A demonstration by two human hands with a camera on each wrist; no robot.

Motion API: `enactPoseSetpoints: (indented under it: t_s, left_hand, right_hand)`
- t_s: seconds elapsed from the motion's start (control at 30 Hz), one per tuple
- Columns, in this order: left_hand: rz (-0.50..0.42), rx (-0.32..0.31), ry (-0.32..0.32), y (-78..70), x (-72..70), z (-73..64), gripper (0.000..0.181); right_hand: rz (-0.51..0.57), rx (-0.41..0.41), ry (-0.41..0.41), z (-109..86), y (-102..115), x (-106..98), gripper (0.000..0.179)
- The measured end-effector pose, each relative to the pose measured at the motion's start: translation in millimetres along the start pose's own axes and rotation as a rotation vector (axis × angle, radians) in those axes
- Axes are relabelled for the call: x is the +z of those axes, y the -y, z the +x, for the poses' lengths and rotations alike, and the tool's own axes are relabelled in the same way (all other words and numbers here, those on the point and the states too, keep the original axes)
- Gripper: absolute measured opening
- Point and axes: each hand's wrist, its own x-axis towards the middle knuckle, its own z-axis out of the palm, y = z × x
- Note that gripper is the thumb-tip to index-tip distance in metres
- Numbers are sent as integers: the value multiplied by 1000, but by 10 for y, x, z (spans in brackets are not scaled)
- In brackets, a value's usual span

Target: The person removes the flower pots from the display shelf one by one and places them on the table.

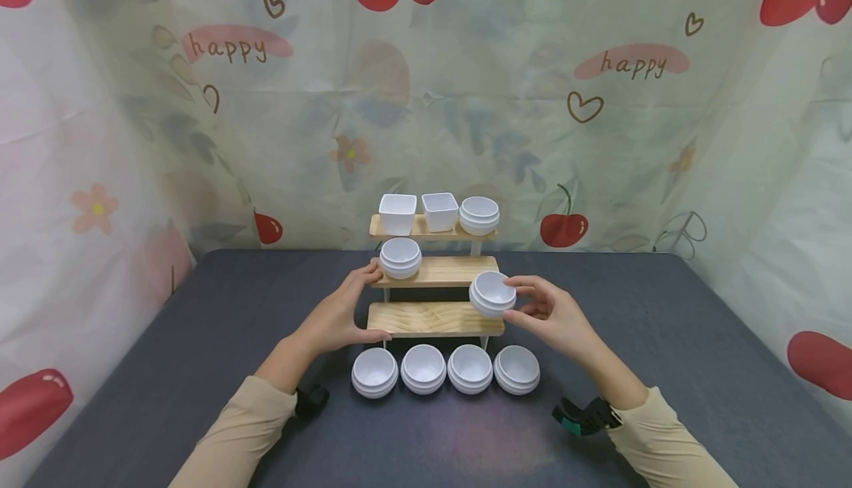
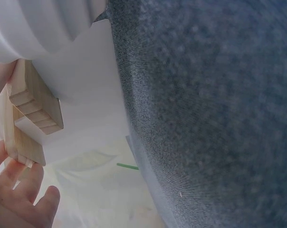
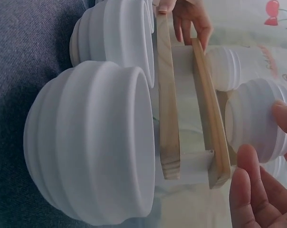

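A white ridged bowl (image 1: 492, 294) is pinched between the thumb and fingers of my right hand (image 1: 555, 320), tilted a little over the right end of the wooden tiers. In the right wrist view this bowl (image 3: 258, 119) is beside the middle board. My left hand (image 1: 339, 312) holds the left end of the three-tier wooden display stand (image 1: 433, 319), thumb at the lowest board, fingers at the middle one. Another ridged bowl (image 1: 401, 259) stands on the middle board's left, close to those fingers. In the left wrist view the fingers (image 2: 32, 187) touch a board's end.
The top board bears two square white bowls (image 1: 398, 214) (image 1: 440, 211) and a round one (image 1: 479, 215). Several round bowls (image 1: 424, 369) line the dark tablecloth (image 1: 426, 444) before the stand. A patterned curtain (image 1: 426, 126) hangs behind; a cord loop (image 1: 682, 235) lies at back right.
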Motion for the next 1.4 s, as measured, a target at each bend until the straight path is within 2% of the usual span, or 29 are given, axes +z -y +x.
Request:
enactPoseSetpoints:
  t_s: [0.5, 1.4]
  left_hand:
    - [-7, 0, 3, -12, -5, -3, 96]
    - [-3, 23, -10, 26, 7, 2, 96]
  right_hand:
    - [-11, -14, 2, -54, -82, -75, 45]
    - [-19, -62, 76, -187, -289, -312, 44]
